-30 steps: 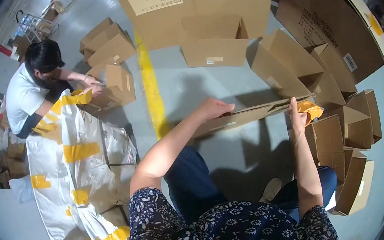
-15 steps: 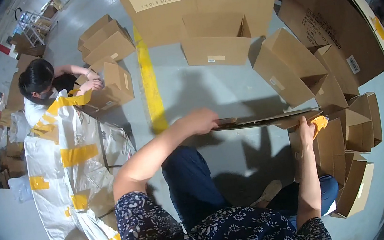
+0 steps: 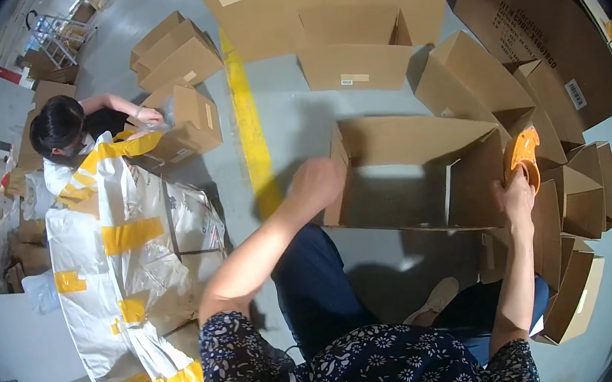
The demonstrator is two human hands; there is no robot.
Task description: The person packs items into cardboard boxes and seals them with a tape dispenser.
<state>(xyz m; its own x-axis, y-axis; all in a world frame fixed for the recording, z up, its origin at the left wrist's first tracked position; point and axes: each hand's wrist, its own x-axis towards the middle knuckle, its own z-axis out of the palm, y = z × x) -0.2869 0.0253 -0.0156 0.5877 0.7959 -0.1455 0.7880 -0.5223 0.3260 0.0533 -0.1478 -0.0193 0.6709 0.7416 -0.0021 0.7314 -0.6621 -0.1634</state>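
Grey warehouse floor, open cardboard box (image 3: 410, 170) between hands, left hand (image 3: 314, 184) blurred at its corner, grip unclear, right hand (image 3: 518, 192) fingers closed on orange tape dispenser (image 3: 523, 153)

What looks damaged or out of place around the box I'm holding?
Nothing looks damaged. The open cardboard box lies tipped on its side between your left hand and right hand, which grips an orange tape dispenser. Other boxes sit loosely piled at the right.

One head-worn fisheye looks steeply down, close over the forearms, onto the grey floor (image 3: 289, 117).
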